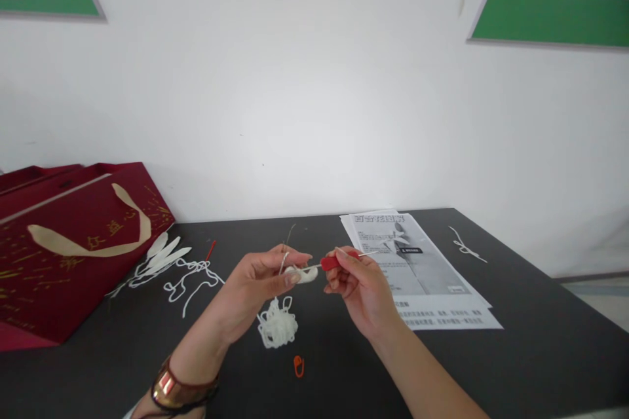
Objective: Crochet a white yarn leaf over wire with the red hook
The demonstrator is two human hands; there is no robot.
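Observation:
My left hand (268, 275) pinches a small piece of white crochet work (307, 274), with a strand of white yarn running over its fingers. A thin wire-like end sticks up above that hand. My right hand (361, 285) grips the red handle of a crochet hook (339, 260), whose metal shaft points left and reaches the white piece. Whether the tip is inside a stitch is too small to tell. Below my left hand, a loose bundle of white yarn (278, 324) lies on the black table (344, 373). An orange stitch marker (299, 366) rests nearer to me.
A dark red paper bag (98, 229) with cream handles stands at the left. Beside it lie white petal-shaped pieces (164, 256) and tangled white yarn (194, 275) with a red stick-like item (211, 249). Printed sheets (432, 268) and a short knotted yarn piece (466, 247) are at the right.

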